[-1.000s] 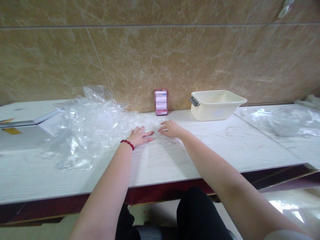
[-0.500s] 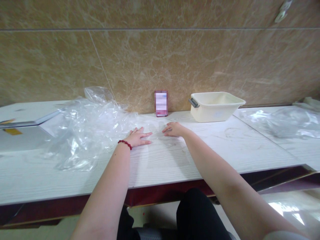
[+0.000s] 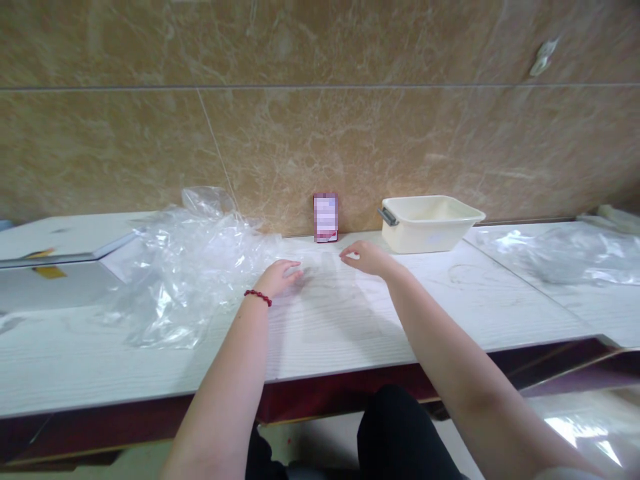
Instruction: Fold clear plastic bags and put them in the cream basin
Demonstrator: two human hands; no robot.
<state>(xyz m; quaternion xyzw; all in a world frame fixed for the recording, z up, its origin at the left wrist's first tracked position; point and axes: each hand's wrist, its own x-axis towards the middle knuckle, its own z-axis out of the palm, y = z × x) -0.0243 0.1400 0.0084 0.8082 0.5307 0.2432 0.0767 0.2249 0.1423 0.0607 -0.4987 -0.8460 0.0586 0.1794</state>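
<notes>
- Thin clear film [image 3: 325,300], quantity not countable: lies flat on the desk [image 3: 465,313], between and in front of the two hands. Its outline is faint against the white wood grain, and its edges cannot be traced in full.
- Left hand [image 3: 281,277], one: grip released, thumb and fingers spread apart, beside the film. The far fingers are partly hidden behind the hand. One red bead bracelet [image 3: 258,297] encircles the wrist.
- Right hand [image 3: 367,258], one: thumb and forefinger curve toward each other near the far part of the film. Grip state cannot be told — transparent material between the fingertips would not show.
- Plastic heaps, two: a crumpled left heap [image 3: 185,273] near the left hand, and a flatter right heap [image 3: 565,253], cut off by the frame. The number of pieces in each cannot be counted.
- White box [image 3: 55,290], one: cut off at the left edge, its right end partly covered by the left heap.
- Cream bin [image 3: 425,237], one: stands upright near the wall [image 3: 280,147]. One grey handle [image 3: 388,216] shows; the floor of the bin is hidden.
- Phone-like device [image 3: 326,219], one: upright against the wall — screen pixelated, unreadable.
</notes>
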